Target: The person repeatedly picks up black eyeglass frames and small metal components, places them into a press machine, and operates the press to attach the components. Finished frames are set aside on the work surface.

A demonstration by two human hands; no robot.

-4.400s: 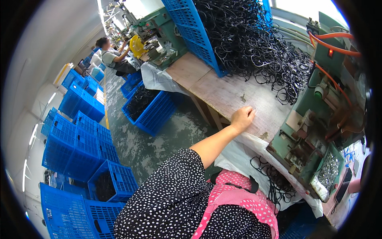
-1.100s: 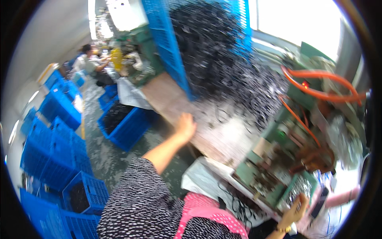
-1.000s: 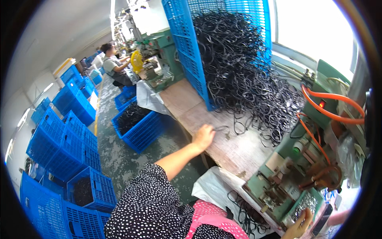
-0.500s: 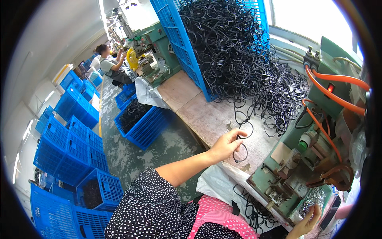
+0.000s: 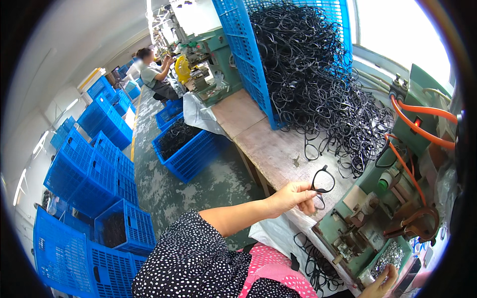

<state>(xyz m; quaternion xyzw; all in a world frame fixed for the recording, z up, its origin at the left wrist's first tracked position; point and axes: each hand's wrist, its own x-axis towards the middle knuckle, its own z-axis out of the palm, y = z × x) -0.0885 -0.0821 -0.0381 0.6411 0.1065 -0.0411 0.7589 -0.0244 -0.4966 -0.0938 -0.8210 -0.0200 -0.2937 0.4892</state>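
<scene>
My left hand (image 5: 292, 197) pinches a black eyeglass front frame (image 5: 323, 181) by its edge and holds it just above the wooden bench (image 5: 268, 149), beside the green machine (image 5: 377, 223). A big heap of the same black frames (image 5: 318, 84) lies on the bench behind it, spilling from a tilted blue crate (image 5: 243, 54). My right hand (image 5: 380, 284) shows only partly at the lower edge, by a tray of small metal parts (image 5: 390, 255); its grip is unclear.
Orange hoses (image 5: 422, 124) run over the machine. Blue crates (image 5: 94, 169) are stacked on the floor at left, and one with dark parts (image 5: 186, 146) stands by the bench. Another person (image 5: 154, 74) sits at a far machine. Black frames (image 5: 315, 258) lie under the bench.
My left hand reached to the edge of the heap, picked up one black frame and carried it back toward the green machine. The view swung about meanwhile.
</scene>
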